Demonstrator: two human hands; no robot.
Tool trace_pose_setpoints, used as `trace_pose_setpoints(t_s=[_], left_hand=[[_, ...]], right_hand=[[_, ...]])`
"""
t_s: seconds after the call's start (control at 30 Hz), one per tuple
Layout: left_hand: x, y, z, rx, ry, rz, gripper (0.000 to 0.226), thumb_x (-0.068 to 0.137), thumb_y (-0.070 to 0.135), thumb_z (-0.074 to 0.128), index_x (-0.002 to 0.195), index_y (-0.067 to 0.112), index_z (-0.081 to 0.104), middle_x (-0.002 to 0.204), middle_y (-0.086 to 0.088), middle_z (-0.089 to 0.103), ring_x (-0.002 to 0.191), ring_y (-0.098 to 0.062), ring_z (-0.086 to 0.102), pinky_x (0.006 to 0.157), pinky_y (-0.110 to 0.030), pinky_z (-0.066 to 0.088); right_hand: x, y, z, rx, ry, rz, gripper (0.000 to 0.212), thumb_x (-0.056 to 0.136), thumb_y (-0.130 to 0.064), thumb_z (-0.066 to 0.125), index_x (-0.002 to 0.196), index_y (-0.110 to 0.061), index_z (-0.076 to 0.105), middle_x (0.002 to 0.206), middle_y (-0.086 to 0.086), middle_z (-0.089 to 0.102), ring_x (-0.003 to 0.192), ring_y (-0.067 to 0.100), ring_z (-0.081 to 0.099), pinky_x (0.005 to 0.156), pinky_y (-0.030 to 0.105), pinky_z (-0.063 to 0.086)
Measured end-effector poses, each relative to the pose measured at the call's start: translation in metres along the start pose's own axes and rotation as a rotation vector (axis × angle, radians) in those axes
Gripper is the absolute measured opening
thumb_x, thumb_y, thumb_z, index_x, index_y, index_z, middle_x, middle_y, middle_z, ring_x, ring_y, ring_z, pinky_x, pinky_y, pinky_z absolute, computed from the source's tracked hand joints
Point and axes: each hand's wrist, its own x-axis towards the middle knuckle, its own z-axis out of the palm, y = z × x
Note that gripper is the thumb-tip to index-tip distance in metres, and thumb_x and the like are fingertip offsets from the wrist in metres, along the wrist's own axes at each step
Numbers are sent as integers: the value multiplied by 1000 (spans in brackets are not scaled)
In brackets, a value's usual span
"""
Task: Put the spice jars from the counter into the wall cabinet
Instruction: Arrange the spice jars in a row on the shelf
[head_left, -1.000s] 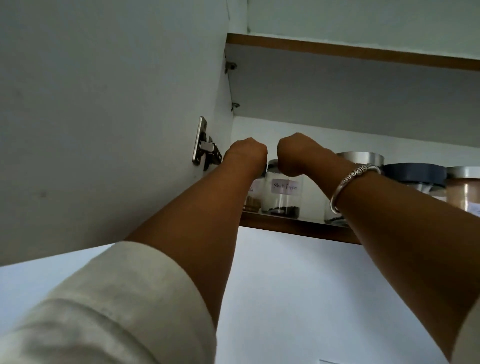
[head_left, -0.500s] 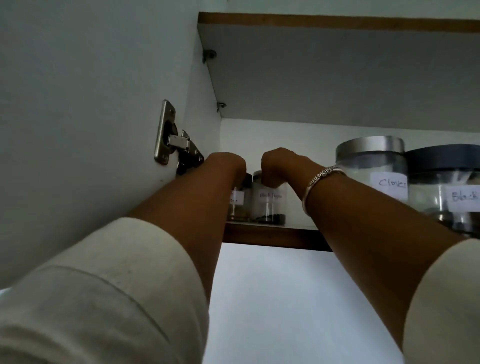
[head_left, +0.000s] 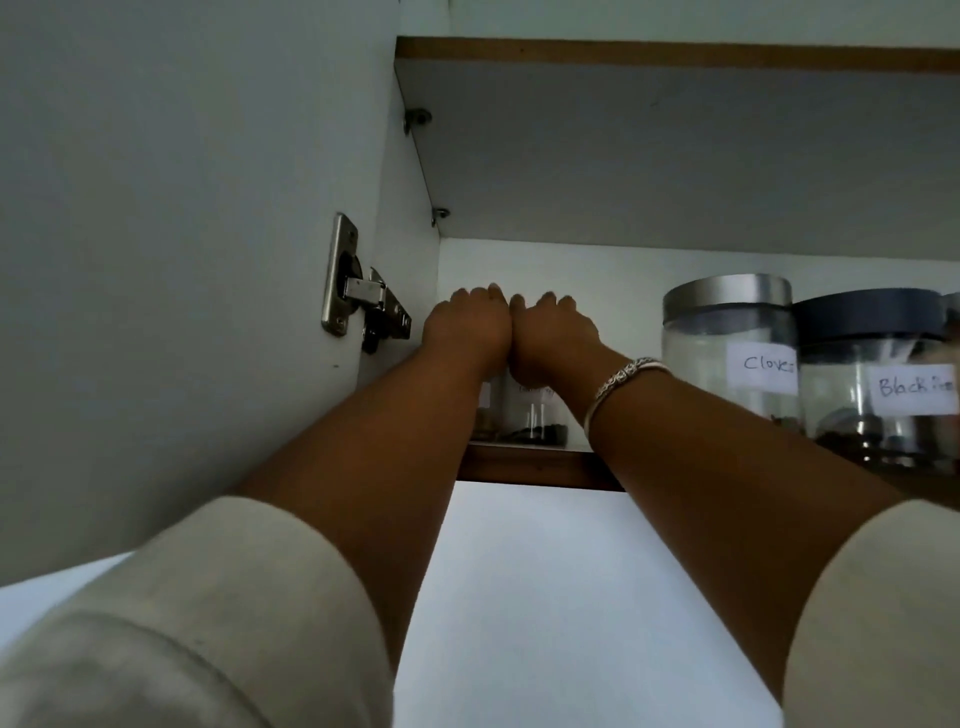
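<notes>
Placement looks like the step in hand, going by the single head view. The left hand and the right hand are side by side, touching, deep in the white wall cabinet at the left end of its brown wooden shelf edge. Their fingertips point toward the back wall. Whether they grip or merely press cannot be told, since the backs of the hands hide the jar tops.

Below the right hand stands a small clear glass jar with a white paper label. A second small clear jar stands just beside it, under the left hand. Both appear upright on the shelf.

To finish well, the person should probably push both jars straight back, level, and let go only once the bases sit flat. The steel door hinge is near the left wrist. The large silver-lidded "Cloves" jar stands to the right, so the silver bracelet needs room when the hands come out.
</notes>
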Motion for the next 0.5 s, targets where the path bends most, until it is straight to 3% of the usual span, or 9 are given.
trace_pose_setpoints(t_s=[0.1, 0.23, 0.37, 0.5], left_hand=[[-17, 5, -11, -28, 120, 18, 54, 89, 14, 58, 135, -3, 37, 135, -20, 45, 126, -32, 42, 104, -38, 37], [-40, 15, -27, -36, 125, 96, 50, 89, 12, 55, 134, -1, 38, 133, -20, 45, 125, -32, 44, 101, -37, 40], [-57, 24, -64, -175, 46, 79, 72, 84, 19, 66, 143, 5, 28, 138, -17, 43, 124, -29, 47, 100, -36, 41], [-72, 44, -105, -342, -15, 67, 80, 83, 16, 66, 147, 4, 19, 142, -16, 43, 128, -28, 45, 100, -32, 41]], right_hand=[[-19, 0, -11, -18, 42, -43, 73, 88, -27, 58, 147, -10, 18, 151, 26, 22, 145, 38, 8, 113, 46, 27], [-37, 5, -19, -212, -26, -124, 76, 90, -35, 52, 151, -11, 11, 157, 17, 12, 147, 32, -10, 119, 50, 3], [-62, 19, -44, -263, 121, -279, 72, 88, -42, 54, 149, -14, 25, 158, 13, 16, 147, 30, -9, 117, 51, -5], [-88, 45, -84, -246, 198, -328, 59, 89, -40, 53, 141, -14, 41, 154, 16, 25, 147, 32, -1, 119, 52, -2]])
